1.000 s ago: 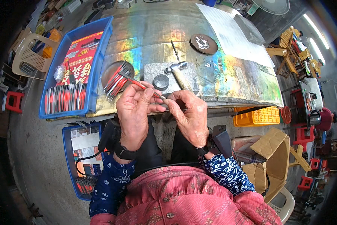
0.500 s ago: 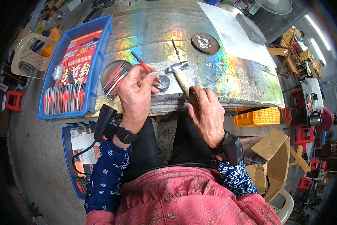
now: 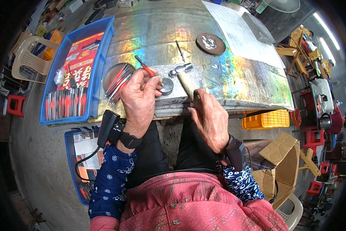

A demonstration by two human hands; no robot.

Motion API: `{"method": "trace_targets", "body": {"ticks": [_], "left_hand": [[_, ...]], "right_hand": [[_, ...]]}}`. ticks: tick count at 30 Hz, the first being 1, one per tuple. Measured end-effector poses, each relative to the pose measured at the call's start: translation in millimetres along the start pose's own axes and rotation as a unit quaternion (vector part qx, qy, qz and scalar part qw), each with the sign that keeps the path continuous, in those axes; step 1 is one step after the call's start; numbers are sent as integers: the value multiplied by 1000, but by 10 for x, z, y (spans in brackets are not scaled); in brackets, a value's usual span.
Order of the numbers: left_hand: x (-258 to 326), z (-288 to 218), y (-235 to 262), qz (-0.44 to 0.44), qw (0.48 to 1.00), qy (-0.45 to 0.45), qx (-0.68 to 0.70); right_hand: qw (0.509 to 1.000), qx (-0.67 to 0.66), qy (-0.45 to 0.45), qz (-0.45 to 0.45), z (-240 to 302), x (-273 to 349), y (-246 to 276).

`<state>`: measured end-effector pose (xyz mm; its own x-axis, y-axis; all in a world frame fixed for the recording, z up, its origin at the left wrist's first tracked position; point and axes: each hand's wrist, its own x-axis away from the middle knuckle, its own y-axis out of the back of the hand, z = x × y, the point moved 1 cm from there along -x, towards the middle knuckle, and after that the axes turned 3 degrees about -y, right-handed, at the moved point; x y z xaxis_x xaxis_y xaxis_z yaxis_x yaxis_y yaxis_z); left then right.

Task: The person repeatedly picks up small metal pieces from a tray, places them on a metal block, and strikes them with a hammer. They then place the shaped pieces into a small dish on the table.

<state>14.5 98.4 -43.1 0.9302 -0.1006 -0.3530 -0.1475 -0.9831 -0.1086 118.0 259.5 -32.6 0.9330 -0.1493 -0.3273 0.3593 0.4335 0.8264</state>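
Observation:
My left hand (image 3: 140, 98) pinches a thin red-handled metal tool (image 3: 144, 67) and holds its tip down at a small round metal disc (image 3: 166, 86) on a grey steel block (image 3: 176, 86). My right hand (image 3: 210, 118) wraps around the wooden handle of a small hammer (image 3: 181, 75), whose steel head lies on the block just behind the disc. Both hands sit at the near edge of the shiny metal-topped workbench (image 3: 219, 65). A black device is strapped on each wrist.
A round dish with several red-handled tools (image 3: 117, 78) lies left of my left hand. A blue crate (image 3: 97, 71) holds many more and a red packet. A dark round plate (image 3: 210, 43) and a paper sheet (image 3: 238, 32) lie further back. An orange crate (image 3: 266, 119) and cardboard box (image 3: 281, 161) stand at right.
My hands have parted from in front of my lap. The left carried the red-handled tool forward to the disc, and the right dropped onto the hammer's handle.

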Motion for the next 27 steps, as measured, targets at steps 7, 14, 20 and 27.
{"method": "trace_targets", "body": {"ticks": [7,14,20,27], "left_hand": [[26,-50,-11,16,994,-42,-101],[33,-116,-34,29,954,-184,-235],[51,-118,-44,16,955,-182,-234],[38,-139,-44,23,951,-178,-250]], "right_hand": [[999,25,7,-25,-13,5,-42],[992,86,45,-83,-2,-122,105],[984,-152,33,-84,248,-167,768],[977,-122,144,-93,522,-226,1054]]}}
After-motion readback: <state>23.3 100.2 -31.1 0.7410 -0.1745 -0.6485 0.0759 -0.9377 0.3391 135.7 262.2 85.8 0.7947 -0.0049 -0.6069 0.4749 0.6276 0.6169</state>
